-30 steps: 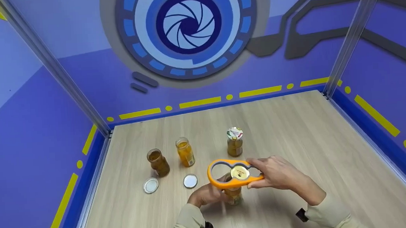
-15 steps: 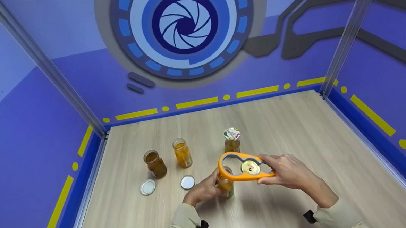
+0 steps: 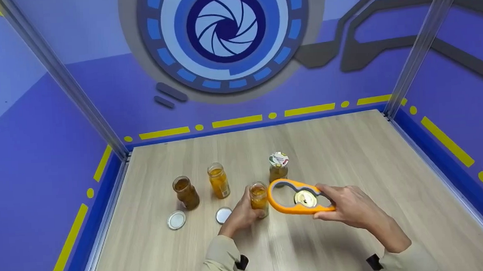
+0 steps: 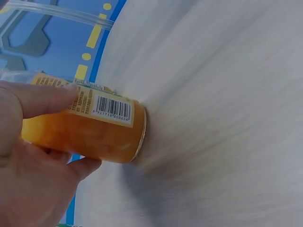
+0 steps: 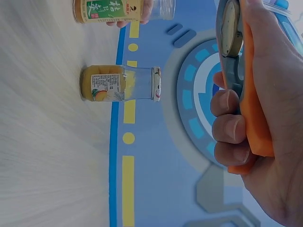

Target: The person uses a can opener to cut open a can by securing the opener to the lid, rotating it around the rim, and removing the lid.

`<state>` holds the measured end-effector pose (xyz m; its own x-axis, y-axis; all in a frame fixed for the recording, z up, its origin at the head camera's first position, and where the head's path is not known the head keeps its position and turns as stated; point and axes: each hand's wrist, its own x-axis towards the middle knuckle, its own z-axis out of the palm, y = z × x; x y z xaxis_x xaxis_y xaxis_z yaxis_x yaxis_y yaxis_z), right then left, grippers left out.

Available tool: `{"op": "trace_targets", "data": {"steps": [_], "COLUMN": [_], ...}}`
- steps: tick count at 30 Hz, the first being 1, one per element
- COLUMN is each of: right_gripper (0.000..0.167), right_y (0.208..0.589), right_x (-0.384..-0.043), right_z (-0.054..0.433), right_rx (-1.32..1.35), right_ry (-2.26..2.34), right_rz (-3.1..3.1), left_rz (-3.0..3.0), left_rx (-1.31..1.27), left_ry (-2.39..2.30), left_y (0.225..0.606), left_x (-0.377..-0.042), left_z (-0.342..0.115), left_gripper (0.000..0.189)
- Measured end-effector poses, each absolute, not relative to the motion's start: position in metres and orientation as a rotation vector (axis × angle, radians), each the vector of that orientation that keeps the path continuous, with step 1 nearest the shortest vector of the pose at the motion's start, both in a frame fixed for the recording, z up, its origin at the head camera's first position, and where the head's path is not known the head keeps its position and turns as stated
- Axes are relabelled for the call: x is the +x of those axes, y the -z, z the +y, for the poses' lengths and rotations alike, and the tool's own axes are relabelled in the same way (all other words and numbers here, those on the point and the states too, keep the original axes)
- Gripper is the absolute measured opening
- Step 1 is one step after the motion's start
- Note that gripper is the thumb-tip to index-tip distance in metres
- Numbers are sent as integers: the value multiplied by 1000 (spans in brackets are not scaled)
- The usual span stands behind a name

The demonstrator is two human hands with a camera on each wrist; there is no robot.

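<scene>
My left hand (image 3: 240,216) grips a glass jar (image 3: 258,194) of orange fruit by its side. The jar's mouth is uncovered, and its barcode label (image 4: 111,109) shows in the left wrist view. Whether its base touches the table I cannot tell. To its right, my right hand (image 3: 350,206) holds an orange jar opener (image 3: 291,210) by the handle end, above the table. A gold lid (image 3: 305,198) sits in one of the opener's rings, apart from the jar. The fingers curl round the handle in the right wrist view.
A closed jar (image 3: 279,172) with a patterned lid stands behind the opener. On the left are two uncovered jars, one brown (image 3: 186,193) and one orange (image 3: 219,181). Two loose lids, one (image 3: 176,220) and another (image 3: 223,215), lie in front of them on the wooden table (image 3: 329,147).
The opener, with the gold lid in it, has moved right, away from the jar. My left hand has carried the jar left and farther back, and its open mouth now shows.
</scene>
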<state>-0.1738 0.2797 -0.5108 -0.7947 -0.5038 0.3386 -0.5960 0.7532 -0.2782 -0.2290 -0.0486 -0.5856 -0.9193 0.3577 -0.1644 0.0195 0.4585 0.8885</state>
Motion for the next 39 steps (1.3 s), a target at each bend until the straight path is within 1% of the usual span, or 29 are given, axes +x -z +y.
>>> {"op": "trace_targets", "data": {"steps": [7,13,18,22,29,39], "right_gripper": [67,72,72,71,71,71], "right_y": [513,514,513,513,514,514], "right_x": [-173,-172,-171,-171,-170,-169], "right_z": [280,282,283,284,286,289], "right_rx": [858,844,823,814,806,822], "right_ry": [-557,-559,-583,-596,-575,-572], "right_rz": [-2700,-2706,-2730,-2735,-2725,-2704], "left_rz": [2459,2516,2575,2627,2832,2952], "left_rx": [203,88,-6,-95,-170,-359], "left_ry": [-1529,-1583,-1632,-1694,-1769,-1657], "left_y": [588,590,594,597,604,607], "left_x": [-247,-259,-267,-270,-273,-277], "left_z": [-43,-36,-29,-23,-10,-1], "left_gripper": [85,85,87,85,83,82]}}
